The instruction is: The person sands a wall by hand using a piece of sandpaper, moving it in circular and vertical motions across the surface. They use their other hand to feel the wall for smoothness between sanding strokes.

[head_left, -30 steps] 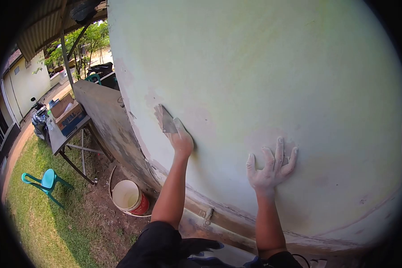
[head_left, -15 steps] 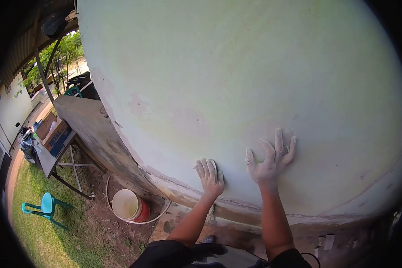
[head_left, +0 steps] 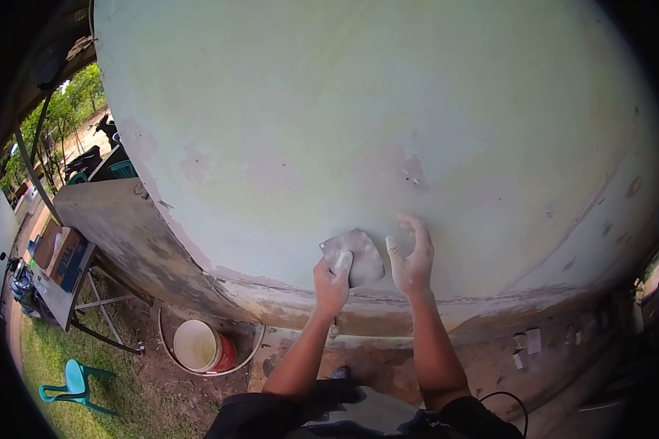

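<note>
A grey, dusty sheet of sandpaper [head_left: 367,260] is pinched in my left hand [head_left: 332,284], my thumb lying across its face. Just to the right of it, my right hand [head_left: 415,260] holds nothing; its thumb and curved fingers are apart, and pale dust coats the fingertips. Both hands are in front of the lower part of a pale green wall [head_left: 285,95]. Patches of the wall's surface show a bare greyish pink, one of them with a small chipped spot above my right hand.
On the ground at lower left are a white and red bucket [head_left: 227,353], a hose [head_left: 170,350] and a green plastic chair [head_left: 77,380]. A table [head_left: 60,289] carries a cardboard box [head_left: 67,256]. A low wall [head_left: 117,219] adjoins the green one. Rubble [head_left: 532,341] lies at lower right.
Both hands were spread against the wall. My left hand is now turned with the sandpaper showing in it, and my right hand has come off to its side. The view has shifted rightward.
</note>
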`<state>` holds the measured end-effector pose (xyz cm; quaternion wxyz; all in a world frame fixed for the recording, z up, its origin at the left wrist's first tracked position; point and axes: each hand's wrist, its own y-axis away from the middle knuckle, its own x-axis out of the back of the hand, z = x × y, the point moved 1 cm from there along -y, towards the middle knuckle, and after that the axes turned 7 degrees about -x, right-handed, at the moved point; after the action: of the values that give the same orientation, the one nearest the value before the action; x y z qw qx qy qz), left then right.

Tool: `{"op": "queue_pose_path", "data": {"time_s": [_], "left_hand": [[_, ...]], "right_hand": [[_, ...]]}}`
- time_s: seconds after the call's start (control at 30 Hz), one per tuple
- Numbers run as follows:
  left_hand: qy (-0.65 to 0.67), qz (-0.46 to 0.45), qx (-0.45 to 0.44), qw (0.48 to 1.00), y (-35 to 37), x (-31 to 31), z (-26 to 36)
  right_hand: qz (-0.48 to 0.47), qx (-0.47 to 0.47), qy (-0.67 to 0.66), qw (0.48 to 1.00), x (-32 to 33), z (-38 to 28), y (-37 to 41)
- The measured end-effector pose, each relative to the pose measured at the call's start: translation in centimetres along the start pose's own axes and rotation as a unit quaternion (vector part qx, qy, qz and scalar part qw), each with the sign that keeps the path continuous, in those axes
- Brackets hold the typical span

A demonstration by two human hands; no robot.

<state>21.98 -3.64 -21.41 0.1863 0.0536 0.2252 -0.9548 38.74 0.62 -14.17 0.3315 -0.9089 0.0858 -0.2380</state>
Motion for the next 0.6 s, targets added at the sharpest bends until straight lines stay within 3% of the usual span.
{"op": "queue_pose_path", "data": {"time_s": [0.03, 0.07, 0.13, 0.23, 0.33, 0.4, 0.47, 0.53, 0.6], "left_hand": [[0.023, 0.003, -0.003, 1.000, -0.1, 0.1, 1.1], [0.044, 0.004, -0.002, 0.999, 0.0, 0.3, 1.8], [0.067, -0.035, 0.006, 0.997, 0.9, 0.6, 2.4], [0.130, -0.135, 0.059, 0.980, 2.9, 0.2, 2.2], [0.087, -0.235, 0.071, 0.966, 4.7, 0.1, 1.2], [0.133, -0.304, 0.156, 0.930, 5.3, 0.3, 1.2], [0.121, -0.324, 0.149, 0.926, 5.3, 0.2, 1.1], [0.113, -0.347, 0.135, 0.921, 5.0, -0.7, 0.8], [0.229, -0.276, 0.155, 0.921, 4.7, -2.0, 0.6]], "right_hand": [[-0.057, -0.090, -0.061, 0.992, 0.4, 0.2, 1.1], [-0.052, -0.095, -0.057, 0.992, 0.9, 0.2, 2.2], [-0.170, -0.266, -0.295, 0.902, 1.1, -0.2, 5.1], [-0.199, -0.335, -0.288, 0.875, 2.6, -0.4, 9.3], [-0.121, -0.344, -0.227, 0.903, 3.8, -1.0, 11.7], [-0.062, -0.344, -0.191, 0.917, 3.9, -0.1, 13.5], [0.008, -0.371, -0.292, 0.882, 4.5, -1.3, 14.0], [0.017, -0.380, -0.312, 0.871, 4.6, -1.6, 14.8], [0.063, -0.280, -0.448, 0.846, 3.7, -4.1, 14.4]]}}
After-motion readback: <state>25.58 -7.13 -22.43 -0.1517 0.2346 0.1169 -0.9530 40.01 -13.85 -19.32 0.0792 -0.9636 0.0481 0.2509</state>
